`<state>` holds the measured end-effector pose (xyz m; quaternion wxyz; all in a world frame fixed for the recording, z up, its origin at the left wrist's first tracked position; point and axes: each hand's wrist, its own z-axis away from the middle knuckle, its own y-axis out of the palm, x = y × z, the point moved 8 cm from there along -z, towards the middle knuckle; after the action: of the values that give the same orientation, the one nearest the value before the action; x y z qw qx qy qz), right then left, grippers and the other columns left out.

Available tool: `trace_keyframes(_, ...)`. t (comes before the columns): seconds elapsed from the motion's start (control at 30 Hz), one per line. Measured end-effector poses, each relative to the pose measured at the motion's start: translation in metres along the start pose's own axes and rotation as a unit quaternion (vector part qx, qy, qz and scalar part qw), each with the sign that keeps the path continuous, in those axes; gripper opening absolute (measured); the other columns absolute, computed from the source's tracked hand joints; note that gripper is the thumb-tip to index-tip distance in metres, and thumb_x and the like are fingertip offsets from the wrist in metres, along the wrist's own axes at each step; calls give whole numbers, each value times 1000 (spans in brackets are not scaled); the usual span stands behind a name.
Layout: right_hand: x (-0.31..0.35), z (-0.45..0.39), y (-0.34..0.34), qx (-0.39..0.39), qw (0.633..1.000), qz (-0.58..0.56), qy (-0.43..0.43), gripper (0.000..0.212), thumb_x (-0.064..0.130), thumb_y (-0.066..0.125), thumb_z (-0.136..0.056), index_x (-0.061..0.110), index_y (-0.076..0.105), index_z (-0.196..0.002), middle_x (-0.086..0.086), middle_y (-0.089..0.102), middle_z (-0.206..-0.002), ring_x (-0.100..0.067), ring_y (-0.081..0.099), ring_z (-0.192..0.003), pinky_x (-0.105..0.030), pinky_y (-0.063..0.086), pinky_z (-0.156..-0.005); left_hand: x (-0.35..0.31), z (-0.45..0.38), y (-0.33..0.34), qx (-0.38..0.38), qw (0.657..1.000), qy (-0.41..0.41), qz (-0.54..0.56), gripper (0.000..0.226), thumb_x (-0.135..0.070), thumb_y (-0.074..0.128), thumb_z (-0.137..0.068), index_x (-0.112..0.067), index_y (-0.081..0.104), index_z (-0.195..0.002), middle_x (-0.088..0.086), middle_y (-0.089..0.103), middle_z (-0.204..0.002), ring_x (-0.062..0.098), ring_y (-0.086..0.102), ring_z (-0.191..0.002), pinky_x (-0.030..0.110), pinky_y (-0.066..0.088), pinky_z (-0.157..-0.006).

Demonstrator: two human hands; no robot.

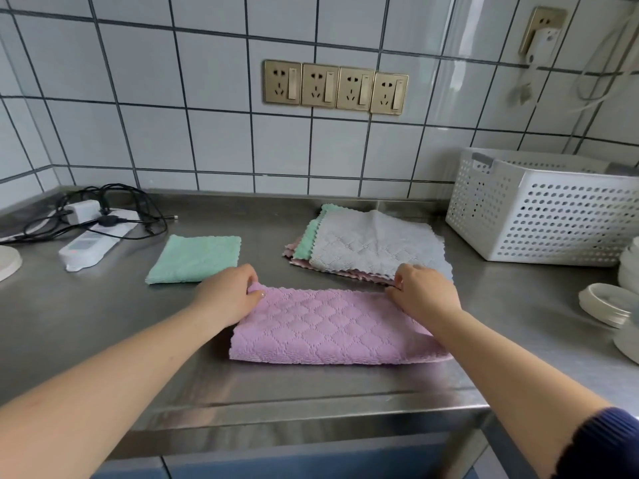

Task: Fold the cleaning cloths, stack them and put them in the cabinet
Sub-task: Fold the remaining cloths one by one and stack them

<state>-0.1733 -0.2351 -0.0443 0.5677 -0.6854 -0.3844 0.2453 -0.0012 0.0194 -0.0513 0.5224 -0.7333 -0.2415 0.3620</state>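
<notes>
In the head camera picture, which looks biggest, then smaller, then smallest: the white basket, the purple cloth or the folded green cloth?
1. White basket and purple cloth: they look about alike, and the cloth is nearer the camera, so no ranking.
2. Folded green cloth: clearly smallest.

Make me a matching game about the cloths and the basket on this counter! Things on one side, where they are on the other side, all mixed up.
Things:
1. purple cloth
2. green folded cloth
3. grey cloth
4. white basket

Places:
A. on top of the unfolded pile
B. far right, by the wall
C. lying alone, left of the pile
D. held at its far corners by both hands

Pairs: 1-D, 2-C, 3-A, 4-B
</notes>
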Motion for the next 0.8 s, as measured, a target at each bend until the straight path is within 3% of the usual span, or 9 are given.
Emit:
trace_keyframes(0.07, 16, 5, -11, -38, 998, -6, -47, 31, 36, 53, -92, 19, 59, -117, -4, 57, -120, -26, 51, -112, -35, 44, -86, -8, 2, -9, -32, 999, 31, 1, 34, -37, 58, -88, -21, 57, -118, 0, 57, -112, 19, 57, -104, 30, 44, -82)
trace_keyframes(0.13, 47, 14, -13, -36, 993, -34, -103, 36, 34, 51, -93, 21, 57, -126, -3, 53, -131, -25, 49, -120, -37, 41, -99, -31, 8, -11, -55, 994, 89, 18, 36, -33, 55, -90, -20, 58, -123, 0, 56, -122, 20, 53, -114, 29, 41, -92)
trace_keyframes(0.3, 118, 44, 35, 94, 985, -59, -134, 40, 27, 38, -94, 19, 49, -131, -3, 43, -141, -24, 38, -133, -44, 27, -108, -98, 21, 40, 30, 981, 187, 31, 35, -15, 37, -90, -14, 59, -116, 4, 59, -124, 23, 52, -120, 34, 39, -101)
trace_keyframes(0.37, 118, 52, 48, 106, 984, -52, -130, 42, 27, 32, -97, 18, 40, -138, -2, 35, -148, -20, 26, -140, -46, 22, -111, -101, 26, 61, 71, 978, 198, -8, 42, -13, 33, -93, -11, 47, -132, 7, 46, -141, 20, 39, -133, 31, 28, -111)
trace_keyframes(0.5, 98, 59, 51, 115, 985, -18, -128, 61, 57, 20, -95, 28, 22, -148, 0, 15, -159, -17, 10, -146, -48, 10, -116, -76, 35, 66, 92, 981, 147, -86, 54, -37, 16, -98, -21, 15, -150, -2, 8, -159, 15, 8, -146, 34, 8, -119)
trace_keyframes(0.8, 36, 59, 42, 164, 983, 24, -83, 87, 78, 5, -77, 33, 6, -151, 0, 4, -160, -18, 2, -147, -48, 3, -118, -46, 39, 57, 127, 986, 51, -94, 68, -59, 21, -94, -24, 8, -151, 0, -2, -159, 20, -1, -147, 38, -1, -119)
